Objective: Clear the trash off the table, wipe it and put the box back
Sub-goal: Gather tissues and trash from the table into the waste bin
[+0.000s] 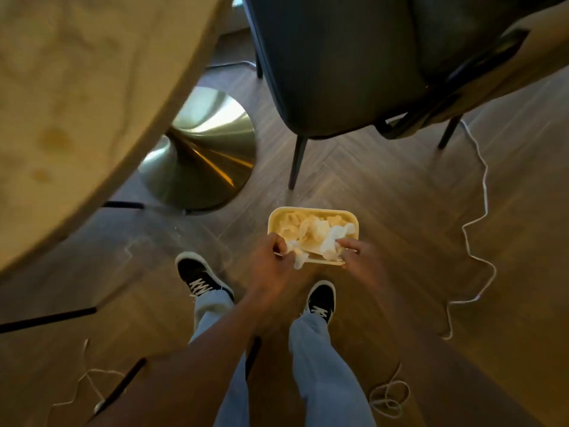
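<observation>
We see the box (314, 234) low in the centre of the frame, above the floor (400, 211), heaped with crumpled paper (320, 234). Our left hand (271, 257) pinches paper at its near left edge; our right hand (354, 255) curls on the near right rim. We judge it light, thin-walled and easily tipped, the paper soft and loose, so hold both rims and keep it level. The counter (77, 103) fills the upper left.

The box (314, 234) sits on the floor (385, 211) just ahead of my feet, crumpled paper (320, 235) inside it. My hands meet at its near rim: left hand (271, 260) at the left corner, right hand (358, 257) at the right. The counter (77, 103) lies to my left, a chair (338, 72) beyond the box.
</observation>
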`<action>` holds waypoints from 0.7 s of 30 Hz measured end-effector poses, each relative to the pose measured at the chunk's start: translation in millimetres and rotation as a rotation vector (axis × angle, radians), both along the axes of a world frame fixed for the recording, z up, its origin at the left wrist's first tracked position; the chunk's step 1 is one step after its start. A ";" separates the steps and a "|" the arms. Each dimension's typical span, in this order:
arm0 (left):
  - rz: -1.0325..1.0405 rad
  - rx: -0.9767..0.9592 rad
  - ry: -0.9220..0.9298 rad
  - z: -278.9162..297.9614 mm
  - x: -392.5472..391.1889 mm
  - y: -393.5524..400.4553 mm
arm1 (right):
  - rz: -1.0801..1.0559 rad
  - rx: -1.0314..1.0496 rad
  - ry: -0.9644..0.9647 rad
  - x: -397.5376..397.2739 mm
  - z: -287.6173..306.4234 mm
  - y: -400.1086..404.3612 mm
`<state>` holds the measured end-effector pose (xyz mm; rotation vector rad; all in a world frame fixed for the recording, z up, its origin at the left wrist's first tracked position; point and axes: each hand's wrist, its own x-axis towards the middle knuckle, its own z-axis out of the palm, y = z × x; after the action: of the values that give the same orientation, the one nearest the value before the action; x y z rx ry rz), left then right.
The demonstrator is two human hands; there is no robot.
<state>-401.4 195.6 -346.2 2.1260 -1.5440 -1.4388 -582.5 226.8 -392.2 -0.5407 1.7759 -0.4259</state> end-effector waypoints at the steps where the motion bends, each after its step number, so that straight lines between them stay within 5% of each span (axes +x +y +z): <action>1: -0.020 0.003 -0.016 -19.5 -0.9 -1.6 | 0.045 0.011 0.023 -1.8 -19.0 -0.7; 6: -0.094 0.008 -0.099 -116.3 0.7 -8.2 | 0.256 0.093 0.093 -4.7 -96.7 -3.1; 11: -0.409 0.151 -0.161 -176.6 0.9 -8.3 | 0.484 0.115 0.139 -2.1 -142.8 -4.4; 16: -0.744 0.280 -0.289 -201.2 -3.5 -15.9 | 0.577 0.124 0.161 -2.4 -149.9 -13.1; 21: -0.738 0.380 -0.227 -184.8 -3.0 -28.6 | 0.557 0.174 0.222 -2.7 -128.4 -19.4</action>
<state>-404.4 167.1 -531.0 2.0518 -2.4999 -1.8672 -585.2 207.4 -520.6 -0.9485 1.7567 0.1802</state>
